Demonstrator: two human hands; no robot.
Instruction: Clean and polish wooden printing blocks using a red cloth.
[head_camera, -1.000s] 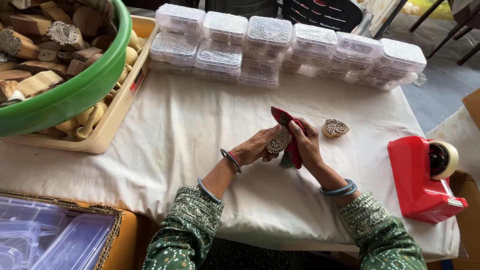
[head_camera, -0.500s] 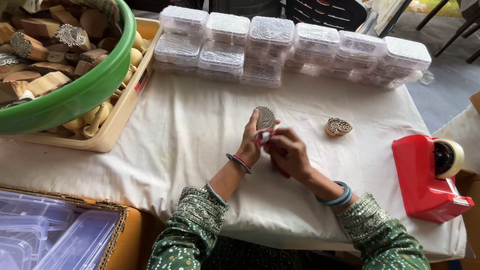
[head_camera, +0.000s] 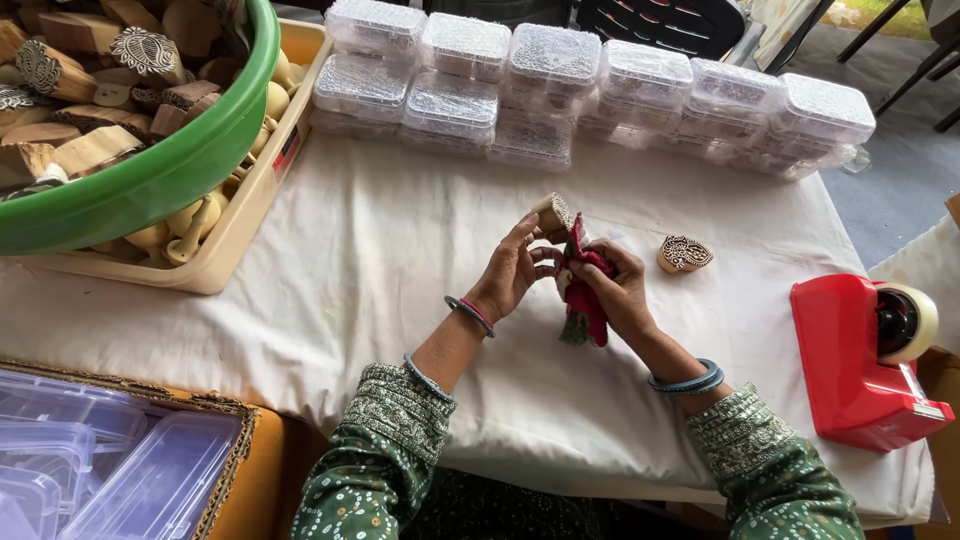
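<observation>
I see the desk (head_camera: 350, 300) under a white cloth, with its near edge just in front of the forearms and its right edge beside the red tape dispenser (head_camera: 865, 365). Bare cloth lies open to the left of the hands and in a strip between them and the far row of boxes; the right side is tighter.

My left hand (head_camera: 510, 275) is closed on a wooden printing block (head_camera: 553, 215), fingers wrapped round its side, held just above the middle of the desk. The block is pale, chunky wood, its carved face turned partly up and to the right. My right hand (head_camera: 615, 285) grips a red cloth (head_camera: 585, 295), bunched, with its end hanging toward me, pressed against the block.

A second carved block (head_camera: 684, 253) lies flat on the cloth just right of the hands, apart from them.

Along the far edge stand clear lidded plastic boxes (head_camera: 600, 90), stacked in rows, patterned contents dimly visible. Far left, a green tub (head_camera: 170, 175) heaped with carved wooden blocks sits in a cream tray (head_camera: 235, 245) holding turned wooden handles. Near left, a cardboard carton (head_camera: 225, 455) holds empty clear boxes.
</observation>
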